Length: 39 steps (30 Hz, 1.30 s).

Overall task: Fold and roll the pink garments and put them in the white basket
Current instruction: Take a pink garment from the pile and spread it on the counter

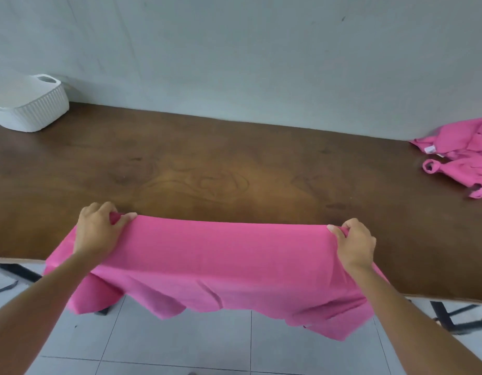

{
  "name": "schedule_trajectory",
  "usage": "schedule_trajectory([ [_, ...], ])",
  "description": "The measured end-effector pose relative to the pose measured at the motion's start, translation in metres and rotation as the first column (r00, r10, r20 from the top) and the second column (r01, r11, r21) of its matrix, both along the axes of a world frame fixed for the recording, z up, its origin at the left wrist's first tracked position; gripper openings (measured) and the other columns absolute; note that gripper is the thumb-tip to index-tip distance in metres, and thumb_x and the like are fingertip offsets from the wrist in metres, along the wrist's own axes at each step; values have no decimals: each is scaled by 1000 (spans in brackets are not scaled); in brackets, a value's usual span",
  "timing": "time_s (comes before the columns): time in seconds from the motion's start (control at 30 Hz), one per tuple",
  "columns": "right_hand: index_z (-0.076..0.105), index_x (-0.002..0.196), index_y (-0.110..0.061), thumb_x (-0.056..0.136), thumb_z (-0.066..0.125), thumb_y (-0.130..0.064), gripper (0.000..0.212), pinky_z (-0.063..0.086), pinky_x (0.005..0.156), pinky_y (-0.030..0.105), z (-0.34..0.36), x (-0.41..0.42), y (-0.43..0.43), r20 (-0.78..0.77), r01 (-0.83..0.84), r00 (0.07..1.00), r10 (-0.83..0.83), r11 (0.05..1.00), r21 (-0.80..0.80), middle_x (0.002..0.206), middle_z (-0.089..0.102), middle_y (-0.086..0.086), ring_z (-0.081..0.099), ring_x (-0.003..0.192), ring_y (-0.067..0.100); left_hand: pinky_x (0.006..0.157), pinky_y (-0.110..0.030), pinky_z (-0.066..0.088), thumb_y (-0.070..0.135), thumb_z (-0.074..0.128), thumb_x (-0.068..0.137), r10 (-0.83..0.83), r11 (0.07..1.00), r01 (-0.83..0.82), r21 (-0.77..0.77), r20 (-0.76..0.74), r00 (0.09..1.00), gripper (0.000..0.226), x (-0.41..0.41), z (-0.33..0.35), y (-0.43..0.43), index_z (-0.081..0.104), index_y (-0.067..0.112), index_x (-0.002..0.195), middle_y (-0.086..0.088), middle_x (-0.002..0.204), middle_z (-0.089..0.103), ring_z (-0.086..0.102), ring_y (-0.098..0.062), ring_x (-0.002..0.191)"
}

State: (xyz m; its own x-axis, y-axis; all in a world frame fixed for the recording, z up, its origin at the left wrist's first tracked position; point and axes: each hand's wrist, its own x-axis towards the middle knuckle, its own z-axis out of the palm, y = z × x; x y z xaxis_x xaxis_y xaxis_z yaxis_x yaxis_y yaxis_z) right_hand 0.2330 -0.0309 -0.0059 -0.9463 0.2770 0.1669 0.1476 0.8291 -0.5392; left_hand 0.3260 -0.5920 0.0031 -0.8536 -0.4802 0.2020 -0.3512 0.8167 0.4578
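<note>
We have both hands clamped on one pink garment (215, 263): the left hand (97, 231) pinches its far left corner, the right hand (355, 246) its far right corner, pulling the top edge taut between them. The cloth drapes over the near edge of the brown bench (234, 169) and hangs toward the tiled floor (180, 345). More pink garments (462, 158) lie heaped at the bench's far right. The white basket (31, 104) stands at the far left; we cannot see its contents.

Plain bright pink garment (215, 263); further pink garments (462, 155), one bearing a white label; white basket (37, 109) with vertical ribbing; dark brown wood-grain worktop (234, 169); pale grey tiled floor (180, 345).
</note>
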Motion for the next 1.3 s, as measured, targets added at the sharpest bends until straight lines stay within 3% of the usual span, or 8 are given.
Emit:
schedule_trajectory([
  [0.17,50,78,-18,94,64,-45,34,40,84,47,-2,-32,-7,-19,18,1000,-18,999,35,73,56,-3,54,73,28,100,-48,41,49,76,85,23,996,-26,81,43,999,40,-35,-1,-7,58,14,81,-10,97,50,40,-36,106],
  [0.33,48,78,-19,96,62,-43,33,37,77,42,2,-64,-20,-34,39,999,-36,996,85,71,54,-4,50,75,27,101,-50,41,53,76,83,23,992,-26,120,27,999,44,-77,2,-12,59,13,93,-11,103,52,39,-35,111],
  [0.67,48,79,-18,96,61,-45,34,33,78,40,-1,-135,-28,-53,75,996,-72,994,75,72,53,-4,46,79,27,101,-50,43,58,74,82,13,990,-15,142,19,1000,48,-163,5,-21,60,14,97,-8,105,54,40,-32,113],
  [1.3,50,82,-18,95,62,-46,33,43,80,47,5,-314,-39,-59,40,998,-36,997,68,69,52,-5,52,73,29,101,-51,42,59,76,79,21,993,-19,114,-11,1000,52,-342,3,-30,57,14,97,-10,107,53,41,-34,113],
])
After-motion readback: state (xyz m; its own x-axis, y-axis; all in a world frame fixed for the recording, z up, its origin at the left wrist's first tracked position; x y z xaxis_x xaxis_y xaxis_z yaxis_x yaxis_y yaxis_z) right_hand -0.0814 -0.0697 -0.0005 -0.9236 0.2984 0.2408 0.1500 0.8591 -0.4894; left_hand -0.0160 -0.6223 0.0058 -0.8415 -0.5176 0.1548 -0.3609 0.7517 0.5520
